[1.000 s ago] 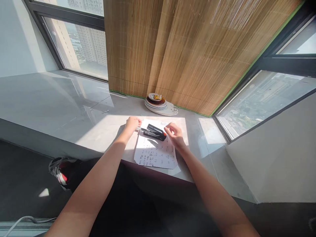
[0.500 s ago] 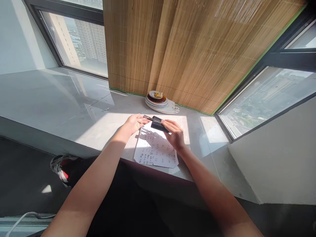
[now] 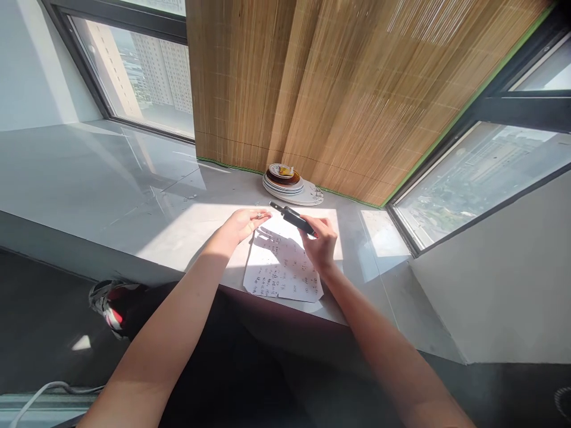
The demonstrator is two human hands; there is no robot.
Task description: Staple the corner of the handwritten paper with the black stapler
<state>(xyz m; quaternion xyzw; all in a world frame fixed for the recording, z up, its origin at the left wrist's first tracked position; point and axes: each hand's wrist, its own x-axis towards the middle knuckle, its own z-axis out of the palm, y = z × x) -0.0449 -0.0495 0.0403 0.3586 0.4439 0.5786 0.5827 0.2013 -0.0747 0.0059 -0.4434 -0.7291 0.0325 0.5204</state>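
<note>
My right hand (image 3: pixel 322 241) is closed around a black, boxy object (image 3: pixel 298 220) with a narrow, metallic-tipped bar sticking out on its left. What kind of thing it is, I cannot make out. Held tilted, it hovers over the upper part of a white sheet of paper (image 3: pixel 289 270) covered in rows of handwriting. My left hand (image 3: pixel 243 224) is left of the bar's tip and apart from it, fingers stretched out to the right. Something small and shiny shows at its fingers, perhaps a ring. Shadows of both hands fall across the paper.
Behind the paper, a stack of plates (image 3: pixel 284 184) stands on the pale tiled ledge (image 3: pixel 147 208), close to a bamboo blind (image 3: pixel 285 83). Dark-framed windows flank the blind. Below the ledge at left is a shoe (image 3: pixel 109 306); a white cable (image 3: pixel 44 389) lies at bottom left.
The black object has turned from its flat face to a narrower side view, gripped lower at its right end. My left fingers, earlier near the bar's end, are now slightly below it.
</note>
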